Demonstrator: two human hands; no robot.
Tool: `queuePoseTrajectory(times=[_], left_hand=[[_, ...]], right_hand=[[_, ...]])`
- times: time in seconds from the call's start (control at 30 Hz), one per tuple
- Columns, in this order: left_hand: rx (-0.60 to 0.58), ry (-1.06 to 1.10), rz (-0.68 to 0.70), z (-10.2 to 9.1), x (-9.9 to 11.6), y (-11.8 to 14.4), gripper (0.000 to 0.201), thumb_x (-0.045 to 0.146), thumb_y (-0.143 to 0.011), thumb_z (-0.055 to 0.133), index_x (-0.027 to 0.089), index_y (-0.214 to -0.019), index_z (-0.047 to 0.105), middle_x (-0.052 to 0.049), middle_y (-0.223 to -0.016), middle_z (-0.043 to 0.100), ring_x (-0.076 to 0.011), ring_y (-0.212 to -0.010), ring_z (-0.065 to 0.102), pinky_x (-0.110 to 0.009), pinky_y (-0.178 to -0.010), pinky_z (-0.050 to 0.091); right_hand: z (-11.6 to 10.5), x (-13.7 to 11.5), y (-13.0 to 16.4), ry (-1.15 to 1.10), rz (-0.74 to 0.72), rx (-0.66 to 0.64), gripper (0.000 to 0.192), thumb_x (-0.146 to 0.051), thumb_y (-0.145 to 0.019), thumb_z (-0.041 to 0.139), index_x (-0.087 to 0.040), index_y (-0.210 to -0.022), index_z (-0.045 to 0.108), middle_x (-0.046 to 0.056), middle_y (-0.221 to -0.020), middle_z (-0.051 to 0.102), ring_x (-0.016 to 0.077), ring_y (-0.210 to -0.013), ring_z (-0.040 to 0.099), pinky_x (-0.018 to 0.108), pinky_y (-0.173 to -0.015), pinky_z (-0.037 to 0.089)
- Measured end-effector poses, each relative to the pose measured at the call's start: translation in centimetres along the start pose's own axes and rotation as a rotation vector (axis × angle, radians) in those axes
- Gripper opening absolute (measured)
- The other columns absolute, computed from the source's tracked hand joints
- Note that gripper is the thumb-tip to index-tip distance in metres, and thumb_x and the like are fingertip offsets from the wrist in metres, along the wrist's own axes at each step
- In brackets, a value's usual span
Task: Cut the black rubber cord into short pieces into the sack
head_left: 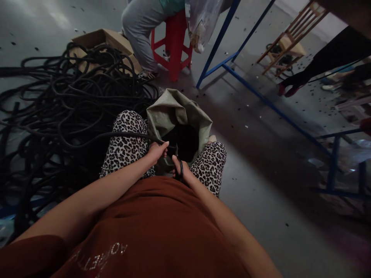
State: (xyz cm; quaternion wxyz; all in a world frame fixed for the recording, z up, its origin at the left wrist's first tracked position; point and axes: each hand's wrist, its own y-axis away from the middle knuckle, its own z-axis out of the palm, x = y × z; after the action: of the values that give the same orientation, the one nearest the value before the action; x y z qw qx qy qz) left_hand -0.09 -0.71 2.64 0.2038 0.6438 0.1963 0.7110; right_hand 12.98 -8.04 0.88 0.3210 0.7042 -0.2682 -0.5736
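Carefully, I'd keep my left hand point(156, 151) gripping the black cable point(127, 135) taut above the sack point(176, 116), right hand point(181, 172) clasping scissors point(180, 170) squarely.

Sack point(174, 112) interior: dark, contents not discernible. Right hand point(181, 170): fingers partly hidden behind black loop, grip unclear. Left hand point(156, 150): fingertips curled over cable point(124, 134), hold not fully visible. Cable pile point(58, 108): cut off at left edge, individual strands not traceable. Seated person on red stool point(174, 42): cut off at top edge. Plastic bag point(201, 21): contents blurred. Dark leg point(324, 61) upper right: body out of frame.
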Motion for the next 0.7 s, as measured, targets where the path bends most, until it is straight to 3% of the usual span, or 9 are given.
queuePoseTrajectory(times=[0.2, 0.7], left_hand=[[0.020, -0.016, -0.081, 0.2, 0.3, 0.0, 0.028, 0.035, -0.075, 0.068, 0.014, -0.063, 0.052, -0.001, -0.052, 0.055, -0.0081, -0.038, 0.048, -0.021, -0.041, 0.042], [-0.003, -0.045, -0.147, 0.3, -0.3, -0.9, 0.026, 0.031, -0.079, 0.065, 0.014, -0.064, 0.051, -0.002, -0.053, 0.055, -0.0082, -0.039, 0.049, -0.022, -0.042, 0.045]], right_hand=[[-0.1, -0.7, 0.7, 0.032, -0.022, 0.039, 0.058, -0.065, -0.087, 0.042, -0.011, -0.077, 0.058, 0.001, -0.044, 0.052, 0.0107, -0.034, 0.051, 0.018, -0.034, 0.039], [-0.1, -0.3, 0.2, 0.147, 0.010, 0.113, 0.054, -0.058, -0.088, 0.045, -0.011, -0.066, 0.059, 0.002, -0.042, 0.050, 0.0118, -0.031, 0.048, 0.021, -0.034, 0.038]])
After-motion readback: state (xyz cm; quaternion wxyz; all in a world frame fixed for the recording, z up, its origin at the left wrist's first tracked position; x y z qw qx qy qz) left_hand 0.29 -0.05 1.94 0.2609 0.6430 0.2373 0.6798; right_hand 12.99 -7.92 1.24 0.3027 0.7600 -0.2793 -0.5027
